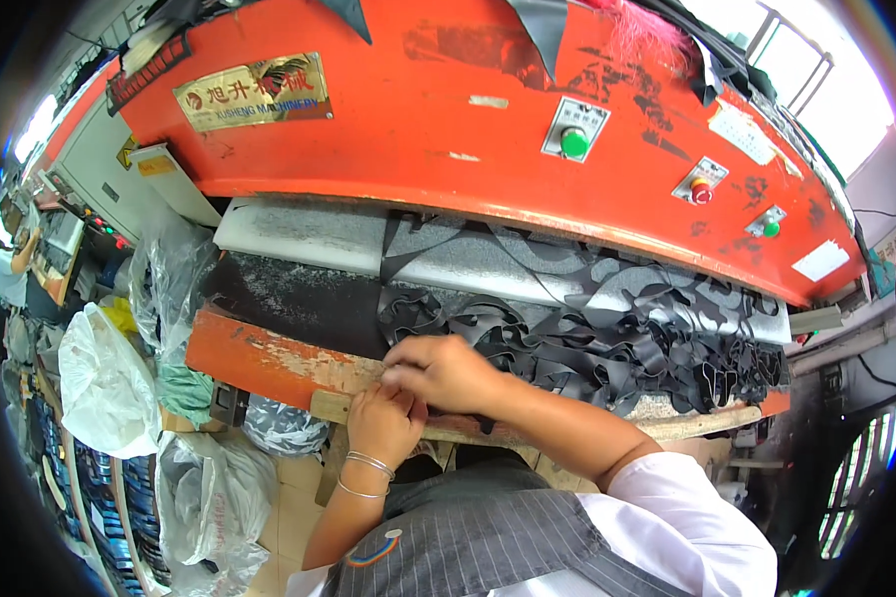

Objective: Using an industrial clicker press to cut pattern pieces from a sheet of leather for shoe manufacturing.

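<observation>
My left hand [384,423] and my right hand [440,372] meet at the front edge of a red press machine's bed, over a wooden strip [331,406]. Both have their fingers curled and pinched together, the right one above the left. Whatever lies between the fingertips is hidden or too small to name. Just beyond and to the right of them, a tangled heap of dark cut-out scrap strips [607,363] covers the bed. Behind it, a dark sheet with cut-out shapes [528,249] lies over a pale board [309,234].
The machine's red front [388,119] spans the far side, with a green button [574,142] and a red knob [702,191]. Plastic bags [110,378] stand at the left. Farther left, another person [12,269] is at a bench.
</observation>
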Demonstrator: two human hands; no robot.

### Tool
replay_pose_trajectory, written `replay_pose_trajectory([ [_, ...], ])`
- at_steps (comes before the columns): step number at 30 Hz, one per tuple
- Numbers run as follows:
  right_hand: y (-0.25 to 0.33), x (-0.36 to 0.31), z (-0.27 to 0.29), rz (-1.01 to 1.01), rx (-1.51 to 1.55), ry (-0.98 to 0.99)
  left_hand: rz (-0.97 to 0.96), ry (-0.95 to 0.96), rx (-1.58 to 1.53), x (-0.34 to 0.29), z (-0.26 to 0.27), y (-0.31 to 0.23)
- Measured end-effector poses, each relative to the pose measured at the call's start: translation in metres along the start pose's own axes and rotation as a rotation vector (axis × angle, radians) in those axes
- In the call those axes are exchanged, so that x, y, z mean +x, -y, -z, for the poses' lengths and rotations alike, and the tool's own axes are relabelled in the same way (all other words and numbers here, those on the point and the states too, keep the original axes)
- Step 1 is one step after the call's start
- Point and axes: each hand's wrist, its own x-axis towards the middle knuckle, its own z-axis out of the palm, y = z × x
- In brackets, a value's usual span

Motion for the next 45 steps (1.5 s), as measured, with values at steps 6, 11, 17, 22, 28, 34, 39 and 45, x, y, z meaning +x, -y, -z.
replay_pose_trajectory([
  [6, -0.046, 0.014, 0.053, -0.263, -0.075, -0.081, 0.032, 0.319, -0.122, 0.021, 0.028, 0.015],
  [11, -0.082, 0.118, 0.107, -0.489, -0.315, -0.332, 0.051, 0.352, -0.344, 0.129, 0.038, 0.046],
  [17, -0.111, 0.195, 0.089, -0.707, -0.486, -0.195, 0.016, -0.025, -0.023, 0.224, -0.039, 0.092],
  [22, -0.146, 0.156, 0.138, -0.75, 0.478, -0.4, -0.058, 0.013, 0.131, 0.216, -0.064, 0.108],
  [28, -0.158, 0.162, 0.139, -0.554, -0.31, -0.461, -0.007, -0.067, -0.103, 0.226, -0.073, 0.097],
  [34, -0.119, 0.201, 0.104, -0.848, -0.567, -0.206, 0.086, 0.043, -0.348, 0.257, -0.082, 0.094],
  [39, -0.166, 0.15, 0.111, -0.325, -0.597, -0.298, 0.032, 0.034, -0.274, 0.261, -0.094, 0.094],
  [45, -0.191, 0.143, 0.106, -0.211, -0.696, -0.417, 0.002, 0.054, -0.223, 0.268, -0.094, 0.094],
])
